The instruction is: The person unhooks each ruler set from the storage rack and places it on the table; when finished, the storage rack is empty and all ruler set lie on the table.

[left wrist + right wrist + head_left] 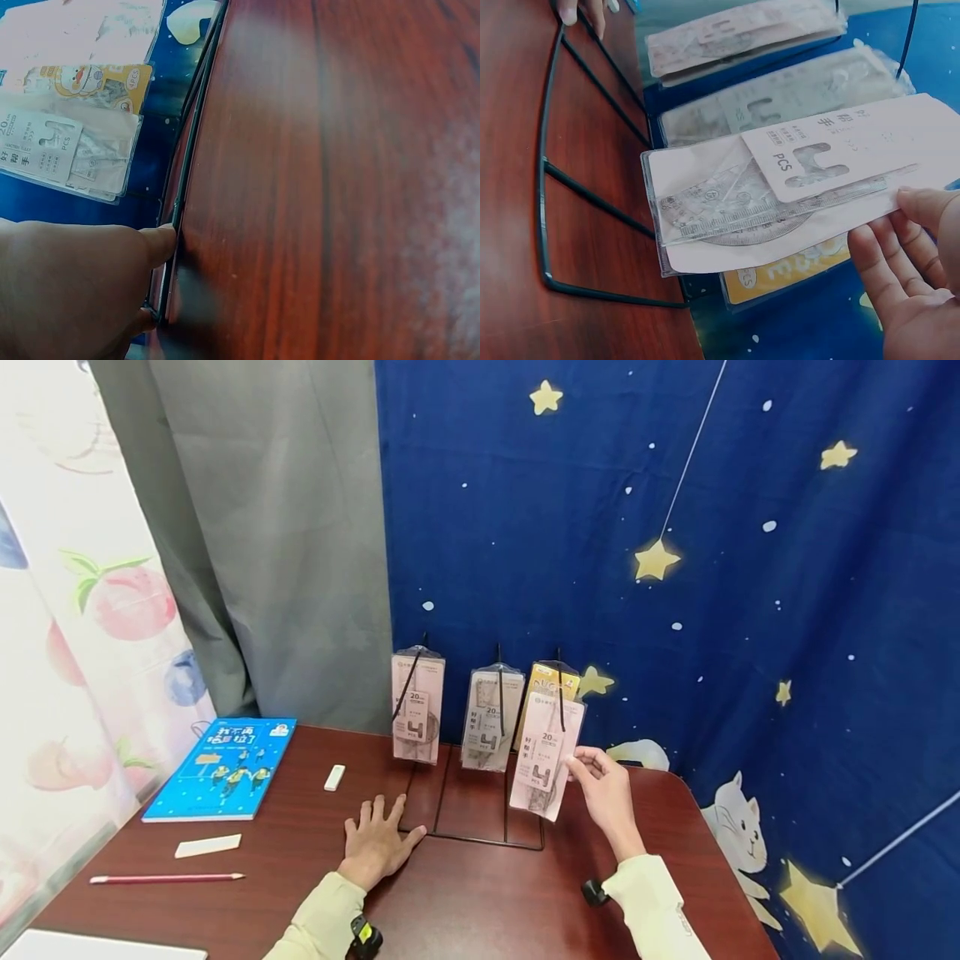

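My right hand (606,793) pinches the lower right edge of a pink-backed ruler set (534,756) in clear packaging; a protractor and straight ruler show through it in the right wrist view. Its top overlaps the right hook of a black wire rack (487,839). Behind it hangs a yellow packet (567,681). A grey-backed ruler set (480,706) is on the middle hook and another pink ruler set (431,702) on the left one. With fingers spread, my left hand (375,847) rests at the rack base's front left corner, its thumb (159,244) touching the wire.
On the left of the brown table (465,902) lie a blue book (202,789), a white eraser (334,777), a white strip (207,846) and a red pencil (165,878). A white sheet (105,947) shows at the front left. A blue star-patterned curtain (525,527) hangs behind the rack.
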